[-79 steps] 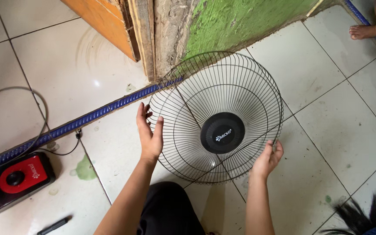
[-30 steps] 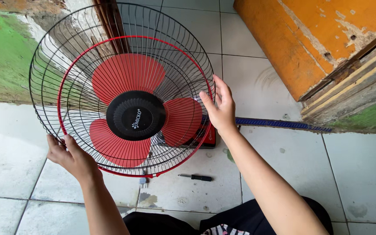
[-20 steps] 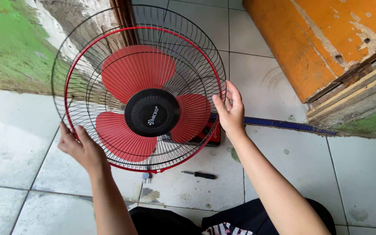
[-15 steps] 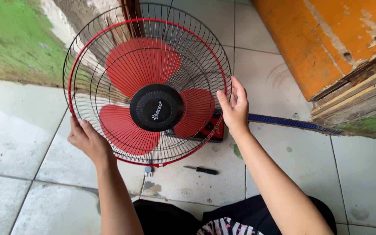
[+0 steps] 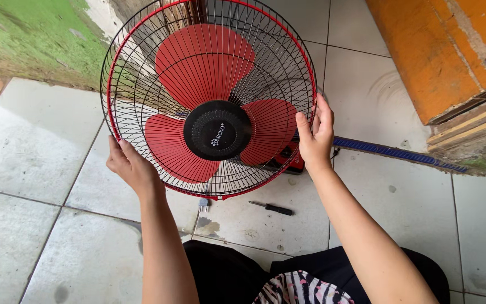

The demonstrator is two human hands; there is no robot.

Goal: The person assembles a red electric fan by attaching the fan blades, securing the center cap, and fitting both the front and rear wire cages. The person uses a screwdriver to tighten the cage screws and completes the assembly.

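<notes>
Black wire front grille (image 5: 142, 67) sits against the fan's red rim (image 5: 113, 121); I judge clamping remains. My left hand (image 5: 130, 166) and right hand (image 5: 316, 135) grip its edges. Screwdriver (image 5: 271, 208) lies near on floor.

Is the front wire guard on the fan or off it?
On, or nearly: the front guard covers the red blades, its edge meeting the red rim. Whether it is latched cannot be told.

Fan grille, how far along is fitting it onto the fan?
Done: the black front grille sits against the red rim, covering the red blades. In hand: the left hand and right hand hold its edges. Left: fastening, probably; a screwdriver lies unused on the tiled floor.
</notes>
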